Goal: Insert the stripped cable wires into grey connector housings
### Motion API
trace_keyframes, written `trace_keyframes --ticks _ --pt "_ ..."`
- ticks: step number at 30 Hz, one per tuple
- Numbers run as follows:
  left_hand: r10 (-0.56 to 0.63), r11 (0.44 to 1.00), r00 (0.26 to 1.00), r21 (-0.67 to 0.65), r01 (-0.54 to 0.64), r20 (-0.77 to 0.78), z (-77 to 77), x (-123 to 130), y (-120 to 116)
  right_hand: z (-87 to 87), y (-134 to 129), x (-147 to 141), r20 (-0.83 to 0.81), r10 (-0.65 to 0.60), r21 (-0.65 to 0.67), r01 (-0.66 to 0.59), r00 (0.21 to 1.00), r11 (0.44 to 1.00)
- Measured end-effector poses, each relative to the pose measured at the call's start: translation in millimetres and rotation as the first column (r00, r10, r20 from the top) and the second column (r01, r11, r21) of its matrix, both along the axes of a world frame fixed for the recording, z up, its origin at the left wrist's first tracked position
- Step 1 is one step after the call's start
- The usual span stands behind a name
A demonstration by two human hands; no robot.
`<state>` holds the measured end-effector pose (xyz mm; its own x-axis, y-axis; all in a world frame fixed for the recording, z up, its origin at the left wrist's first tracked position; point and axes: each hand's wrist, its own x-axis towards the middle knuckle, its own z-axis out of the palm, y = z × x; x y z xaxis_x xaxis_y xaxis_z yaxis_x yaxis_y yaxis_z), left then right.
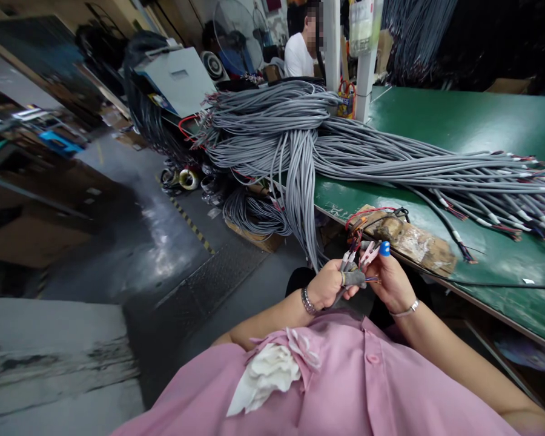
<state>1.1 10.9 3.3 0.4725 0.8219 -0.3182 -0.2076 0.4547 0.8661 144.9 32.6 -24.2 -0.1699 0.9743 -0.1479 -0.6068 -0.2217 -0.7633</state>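
My left hand is closed around grey cables with white sleeves and thin coloured wire ends. A grey cover sits on its thumb, and bare copper-coloured tips stick out beside it. Close by on the right, my right hand pinches a small pale pink piece, clip-like in shape. Its thumb wears a blue finger cover. Just beyond both hands, a worn wooden block wrapped in tape lies at the table edge, with red and black wires on it.
A large heap of grey cables covers the left end of the green table, and some hang over its edge. A black cord crosses the front. A person in a white shirt sits behind. Cable coils lie below at left.
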Motion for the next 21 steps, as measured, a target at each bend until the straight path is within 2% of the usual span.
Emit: trace_keyframes --ticks 7,13,21 --pt "0.025 0.999 0.998 0.025 -0.024 -0.051 0.3 0 -3 -1.4 -4 1 -0.031 0.045 -0.024 -0.045 0.999 0.999" --pt "0.082 0.989 0.993 0.132 -0.072 -0.079 6.6 -1 -16 5.3 -8 7 -0.118 0.114 -0.107 -0.127 0.986 0.986" --pt "0.249 0.950 0.962 0.221 -0.220 -0.114 1.1 4 -18 6.1 -10 6 -0.065 0.034 -0.060 -0.038 0.997 0.997"
